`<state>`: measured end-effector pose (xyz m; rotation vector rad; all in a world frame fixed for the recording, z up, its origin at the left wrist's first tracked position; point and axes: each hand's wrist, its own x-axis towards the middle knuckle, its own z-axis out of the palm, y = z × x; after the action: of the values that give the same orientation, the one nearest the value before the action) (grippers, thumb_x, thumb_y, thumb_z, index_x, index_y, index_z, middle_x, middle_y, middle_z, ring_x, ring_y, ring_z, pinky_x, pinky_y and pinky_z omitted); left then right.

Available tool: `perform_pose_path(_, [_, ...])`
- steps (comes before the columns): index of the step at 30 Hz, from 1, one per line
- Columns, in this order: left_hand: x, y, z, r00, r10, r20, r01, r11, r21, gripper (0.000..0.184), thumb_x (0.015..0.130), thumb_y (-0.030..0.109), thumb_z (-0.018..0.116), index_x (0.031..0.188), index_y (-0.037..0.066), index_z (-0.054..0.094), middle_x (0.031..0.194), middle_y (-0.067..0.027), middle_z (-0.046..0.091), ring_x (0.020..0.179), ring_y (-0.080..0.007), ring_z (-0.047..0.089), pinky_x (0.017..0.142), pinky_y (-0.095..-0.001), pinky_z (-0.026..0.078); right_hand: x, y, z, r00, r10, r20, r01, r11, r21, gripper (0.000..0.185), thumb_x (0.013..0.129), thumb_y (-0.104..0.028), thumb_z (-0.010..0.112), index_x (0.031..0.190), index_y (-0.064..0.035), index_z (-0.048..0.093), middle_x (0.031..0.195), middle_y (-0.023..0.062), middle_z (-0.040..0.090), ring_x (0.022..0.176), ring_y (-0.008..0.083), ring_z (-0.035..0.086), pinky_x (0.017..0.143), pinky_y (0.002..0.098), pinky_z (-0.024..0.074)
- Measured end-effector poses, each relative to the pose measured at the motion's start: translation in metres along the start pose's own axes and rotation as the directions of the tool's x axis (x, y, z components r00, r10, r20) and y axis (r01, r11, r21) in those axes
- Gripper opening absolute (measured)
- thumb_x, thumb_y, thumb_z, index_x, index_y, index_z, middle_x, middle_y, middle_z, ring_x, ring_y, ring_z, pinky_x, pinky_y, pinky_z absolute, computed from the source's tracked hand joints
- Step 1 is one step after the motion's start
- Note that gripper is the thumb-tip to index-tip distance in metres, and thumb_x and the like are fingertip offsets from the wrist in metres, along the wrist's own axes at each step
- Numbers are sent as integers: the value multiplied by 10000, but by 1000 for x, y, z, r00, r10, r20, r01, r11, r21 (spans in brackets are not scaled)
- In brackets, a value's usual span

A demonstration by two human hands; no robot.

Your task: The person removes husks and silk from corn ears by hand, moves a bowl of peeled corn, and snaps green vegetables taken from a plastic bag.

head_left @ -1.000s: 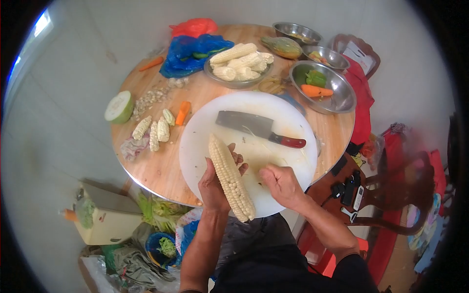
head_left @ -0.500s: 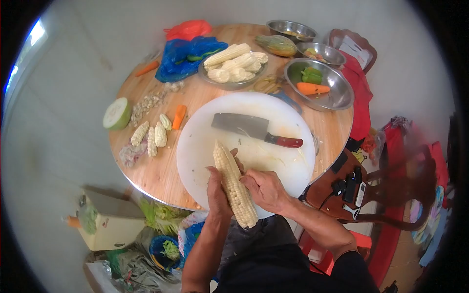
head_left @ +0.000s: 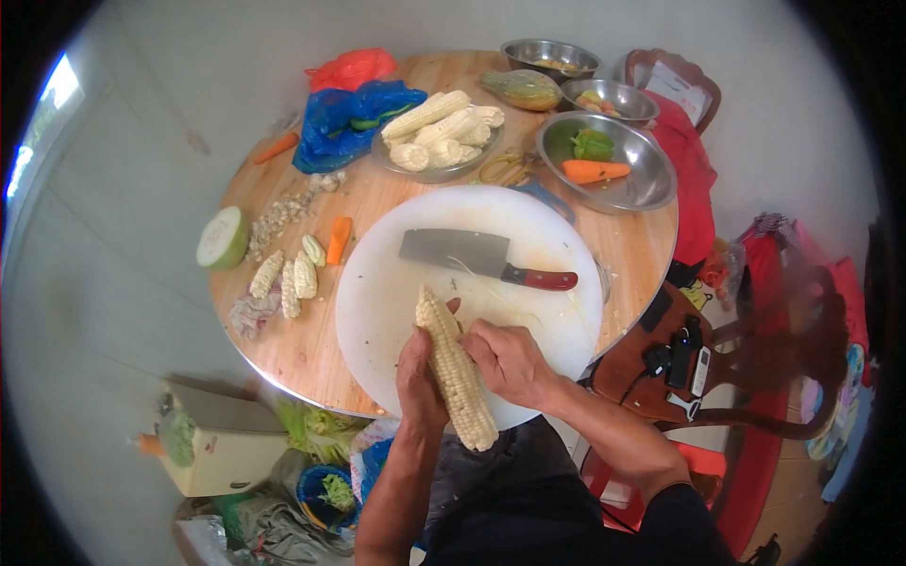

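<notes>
A husked ear of corn [head_left: 458, 377] slants over the near edge of the round white cutting board [head_left: 363, 292], its tip pointing away from me. My left hand [head_left: 422, 377] is wrapped round it from the left and below. From the right, my right hand [head_left: 507, 360] presses its thumb and curled fingers against the kernels; whether it pinches anything small there is hidden. Beyond both hands a cleaver [head_left: 458, 250] with a red handle lies flat on the board, with a few thin pale strands beside it.
Several corn cobs fill a bowl [head_left: 382, 160] at the back. A steel bowl [head_left: 651, 174] with a carrot and green pepper stands right. Small corn pieces [head_left: 305, 274], garlic [head_left: 278, 215] and a cut gourd [head_left: 223, 238] lie left. A chair [head_left: 661, 377] stands at the table's right.
The view has shifted slightly, so the table items sit a little left. Both hands keep hold of the corn at nearly the same spot; the right fingers have curled in closer.
</notes>
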<state>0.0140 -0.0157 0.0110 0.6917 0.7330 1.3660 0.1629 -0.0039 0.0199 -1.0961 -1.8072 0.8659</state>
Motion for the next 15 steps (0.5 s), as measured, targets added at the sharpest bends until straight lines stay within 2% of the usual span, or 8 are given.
perform_pose_path(2, [2, 3, -3, 1000, -29, 1, 29, 1000, -9, 633, 1020, 451, 460, 1445, -17, 450, 1196, -91, 593, 1047, -187, 571, 920, -338, 469, -11, 7, -1, 993, -112, 32, 114, 991, -66, 196, 996, -175, 549, 903, -4, 571, 788, 259, 612, 724, 490, 592, 605, 486, 464])
perform_pose_path(3, [4, 4, -4, 998, -57, 3, 57, 998, -26, 631, 1023, 461, 456, 1441, -12, 456, 1154, -85, 601, 1023, -185, 574, 909, -338, 470, -16, 13, -5, 993, -111, 32, 113, 991, -65, 196, 996, -175, 549, 903, -4, 571, 788, 259, 612, 724, 490, 592, 605, 486, 464])
perform_pose_path(5, [7, 6, 2, 997, -66, -42, 63, 995, -78, 623, 1032, 466, 442, 1435, -8, 461, 1113, -80, 604, 998, -186, 574, 893, -340, 473, -25, 23, -13, 1000, 20, 10, -18, 989, -147, 176, 986, -163, 559, 912, -4, 578, 785, 258, 614, 718, 493, 589, 602, 492, 464])
perform_pose_path(6, [7, 6, 4, 994, -77, -81, 66, 989, -130, 615, 1041, 471, 427, 1430, -4, 466, 1073, -75, 606, 972, -186, 575, 878, -341, 476, -26, 23, -17, 1000, 24, 11, -22, 989, -147, 176, 986, -163, 559, 912, -4, 578, 785, 258, 614, 718, 493, 589, 602, 492, 464])
perform_pose_path(8, [11, 1, -1, 995, -84, -52, 73, 980, -187, 605, 1050, 466, 414, 1428, -3, 465, 1062, -77, 605, 963, -188, 575, 876, -343, 476, -25, 21, -25, 980, 193, 44, -191, 980, -52, 176, 988, -169, 564, 926, -5, 585, 814, 246, 638, 767, 466, 625, 656, 501, 487])
perform_pose_path(9, [14, -1, -3, 996, -87, -23, 79, 967, -242, 596, 1058, 462, 400, 1427, -2, 465, 1052, -78, 604, 954, -189, 575, 874, -345, 476, -24, 19, -24, 980, 194, 40, -192, 980, -51, 176, 988, -169, 564, 926, -5, 585, 814, 246, 638, 767, 466, 625, 656, 501, 487])
perform_pose_path(11, [14, -1, -4, 997, -80, 1, 78, 967, -244, 589, 1062, 457, 392, 1424, -1, 466, 1056, -82, 606, 959, -192, 576, 875, -346, 477, -21, 13, -15, 992, 116, 57, -117, 993, 15, 210, 1001, -207, 570, 962, -1, 573, 850, 223, 664, 828, 438, 653, 711, 504, 501])
perform_pose_path(15, [10, 3, -4, 995, -97, 35, 102, 971, -216, 561, 1068, 434, 381, 1419, 5, 469, 1087, -103, 614, 990, -217, 587, 907, -362, 482, -10, -7, -15, 990, 80, 115, -80, 997, -5, 258, 1006, -256, 580, 1009, 1, 562, 881, 226, 674, 870, 427, 661, 729, 493, 504])
